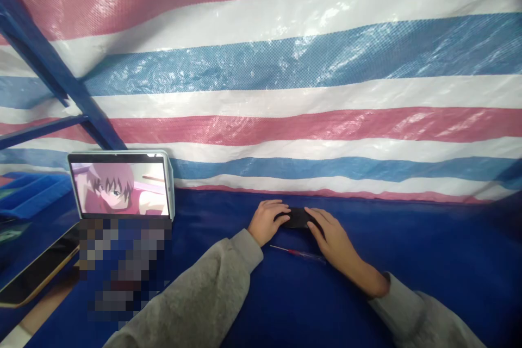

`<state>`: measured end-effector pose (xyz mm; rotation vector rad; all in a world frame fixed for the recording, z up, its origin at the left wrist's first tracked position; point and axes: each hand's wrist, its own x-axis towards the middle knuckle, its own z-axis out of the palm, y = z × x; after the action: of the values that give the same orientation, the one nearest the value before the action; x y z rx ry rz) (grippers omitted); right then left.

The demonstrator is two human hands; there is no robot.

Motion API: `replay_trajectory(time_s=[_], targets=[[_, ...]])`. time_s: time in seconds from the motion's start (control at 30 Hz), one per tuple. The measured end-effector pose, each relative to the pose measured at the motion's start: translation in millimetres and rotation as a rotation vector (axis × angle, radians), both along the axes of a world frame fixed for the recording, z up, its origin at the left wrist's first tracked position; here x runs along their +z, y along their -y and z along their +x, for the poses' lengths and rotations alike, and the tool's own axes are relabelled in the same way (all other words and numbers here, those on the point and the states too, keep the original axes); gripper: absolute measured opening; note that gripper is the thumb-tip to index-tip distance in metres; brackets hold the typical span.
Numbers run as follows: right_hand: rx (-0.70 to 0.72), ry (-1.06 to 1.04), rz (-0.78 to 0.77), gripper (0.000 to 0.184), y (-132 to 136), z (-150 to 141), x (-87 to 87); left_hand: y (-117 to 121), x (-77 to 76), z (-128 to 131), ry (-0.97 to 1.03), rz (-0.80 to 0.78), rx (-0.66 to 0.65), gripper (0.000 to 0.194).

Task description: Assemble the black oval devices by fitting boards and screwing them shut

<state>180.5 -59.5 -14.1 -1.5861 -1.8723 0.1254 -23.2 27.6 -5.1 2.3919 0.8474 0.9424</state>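
A small flat black device [298,218] lies on the blue tabletop cover [253,304], and its exact kind cannot be told. My left hand [267,222] grips its left end, with the fingers curled over the top. My right hand [330,234] holds the right end, and the fingers partly hide it. Just below the device, a thin screwdriver with a red-marked clear handle [297,253] lies on the cover, close to my right hand and touching neither hand. Grey sleeves cover both my forearms.
A tablet on a stand [120,185] plays an animated picture at the left. Below it is a pixelated, blurred patch [124,266]. Blue bins [32,194] and a dark wood-edged board [38,266] lie further left. A striped tarpaulin wall [310,98] stands behind, crossed by a blue metal beam [53,60].
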Motion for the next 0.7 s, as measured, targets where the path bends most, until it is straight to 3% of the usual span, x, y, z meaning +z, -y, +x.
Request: replay_trajectory(time_s=[0.3, 0.7], targets=[[-0.041, 0.034, -0.021, 0.047, 5.2, -6.1, -0.4, 5.9, 3.0, 0.8, 0.042, 0.158, 0.023, 0.012], [-0.030, -0.029, -0.040, 0.045, 2.1, -4.1, -0.3, 8.1, 1.3, 0.9, 0.071, 0.231, -0.032, 0.018]])
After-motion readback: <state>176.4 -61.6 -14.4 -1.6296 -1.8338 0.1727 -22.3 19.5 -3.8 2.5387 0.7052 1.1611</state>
